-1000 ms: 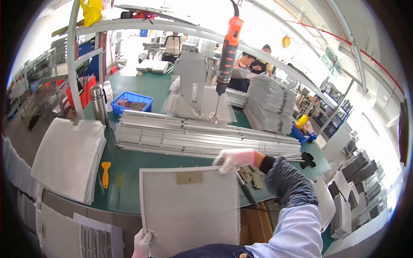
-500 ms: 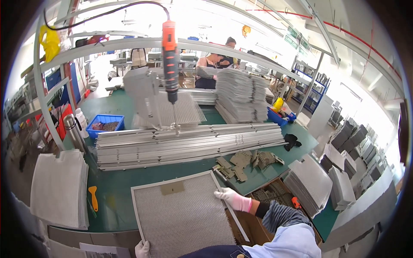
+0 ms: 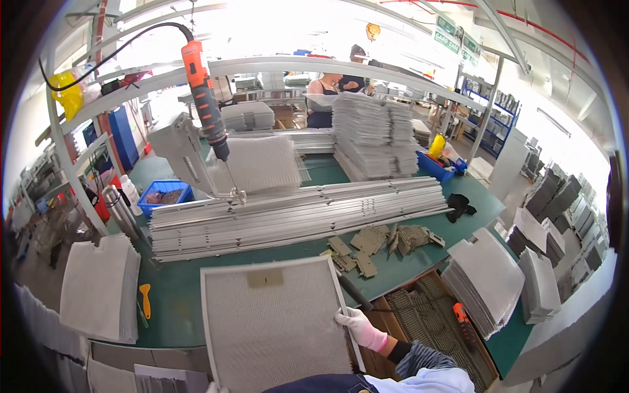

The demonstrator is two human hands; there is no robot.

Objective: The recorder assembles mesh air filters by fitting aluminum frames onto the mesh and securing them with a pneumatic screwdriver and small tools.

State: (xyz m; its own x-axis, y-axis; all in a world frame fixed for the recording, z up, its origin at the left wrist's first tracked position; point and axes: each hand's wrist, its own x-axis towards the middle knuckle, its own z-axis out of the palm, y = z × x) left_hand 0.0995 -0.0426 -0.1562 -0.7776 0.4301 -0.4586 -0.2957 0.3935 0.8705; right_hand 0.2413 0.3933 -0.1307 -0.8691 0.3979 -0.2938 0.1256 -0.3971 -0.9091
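At lower centre, the framed mesh panel [image 3: 272, 321] is gripped by the fingers [image 3: 342, 318] of the right hand [image 3: 362, 329]; the grip of the left hand [image 3: 215, 388] cannot be told. Small parts [image 3: 171, 196] are held in the mid-left blue bin [image 3: 148, 209], ridged pieces [image 3: 429, 306] in the lower-right carton [image 3: 388, 325].

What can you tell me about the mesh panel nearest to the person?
The mesh panel is grey, flat and roughly rectangular, with pale, metal-looking strips along its left, top and right edges. A tan patch sits near the top. Its upper part appears over the green table. The right hand grips the right strip; its bottom is not visible.
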